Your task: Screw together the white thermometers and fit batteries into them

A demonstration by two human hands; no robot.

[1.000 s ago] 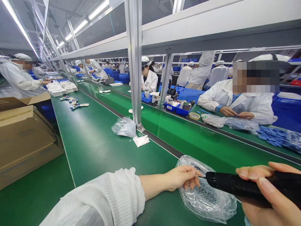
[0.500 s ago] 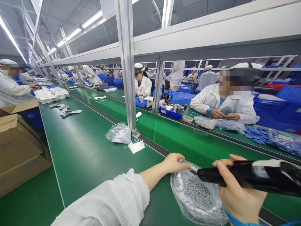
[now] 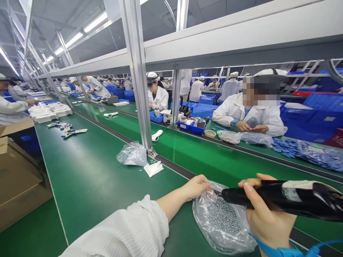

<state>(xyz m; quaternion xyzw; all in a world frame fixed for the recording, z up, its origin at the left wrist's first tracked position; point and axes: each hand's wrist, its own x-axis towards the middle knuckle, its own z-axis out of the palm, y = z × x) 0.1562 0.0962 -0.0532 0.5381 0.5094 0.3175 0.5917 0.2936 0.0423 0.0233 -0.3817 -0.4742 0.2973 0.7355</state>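
A clear plastic bag (image 3: pixel 222 217) of small metal screws lies open on the green table near the front right. My left hand (image 3: pixel 197 187) pinches the bag's upper left rim. Wrapped round a black electric screwdriver (image 3: pixel 278 194) is my right hand (image 3: pixel 268 214), with a blue band at its wrist. The tool lies nearly level and its tip points left, over the bag's upper edge beside my left fingers. Whether the tip touches any screw is too small to tell.
A second screw bag (image 3: pixel 133 154) and a white tissue (image 3: pixel 153 168) lie by a metal post (image 3: pixel 138 82). A green conveyor belt (image 3: pixel 182 153) runs behind. Across it, a person handles small blue parts. Cardboard boxes (image 3: pixel 21 171) stand at left.
The view has shifted slightly to the right. My left fingers have closed on the bag's rim, and the bag's upper edge is more bunched. The screwdriver stays in my right hand.
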